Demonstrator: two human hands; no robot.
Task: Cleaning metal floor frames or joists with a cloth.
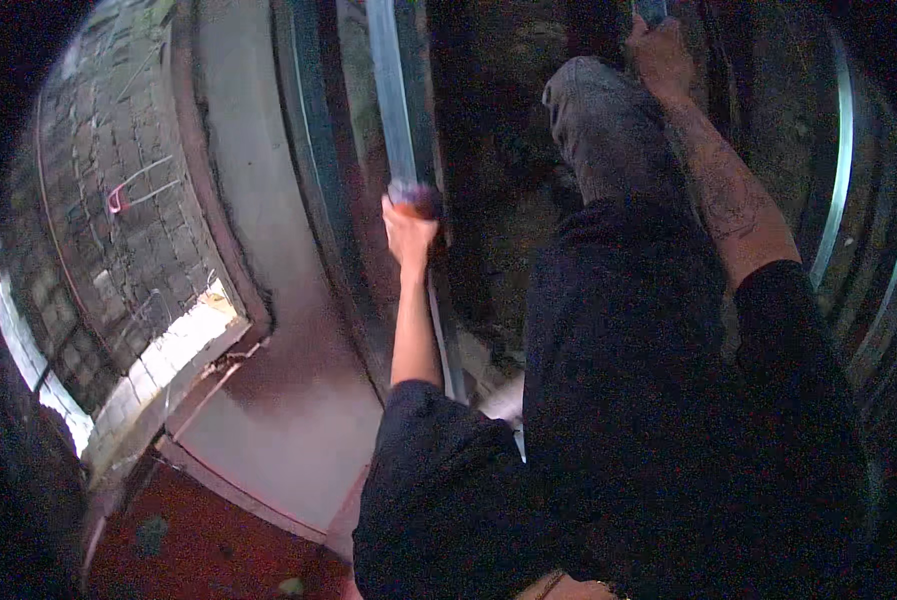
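My left hand [408, 228] is closed around the lower end of a long silvery metal bar [392, 100] that runs up to the top edge of the picture. At the top right, my right hand [658, 55] grips a second metal piece [650, 9], most of which is cut off by the frame. Both arms wear black sleeves pushed up above the forearms. My knee in grey trousers [598, 115] is raised between the two hands, just below and left of the right hand.
A grey brick wall [118, 200] with a bright opening [178, 345] curves along the left. Next to it runs a pale concrete surface [248, 150]. Red floor [198, 540] lies at the lower left. Curved metal rails [843, 150] stand at the right, with a dark gap in the middle.
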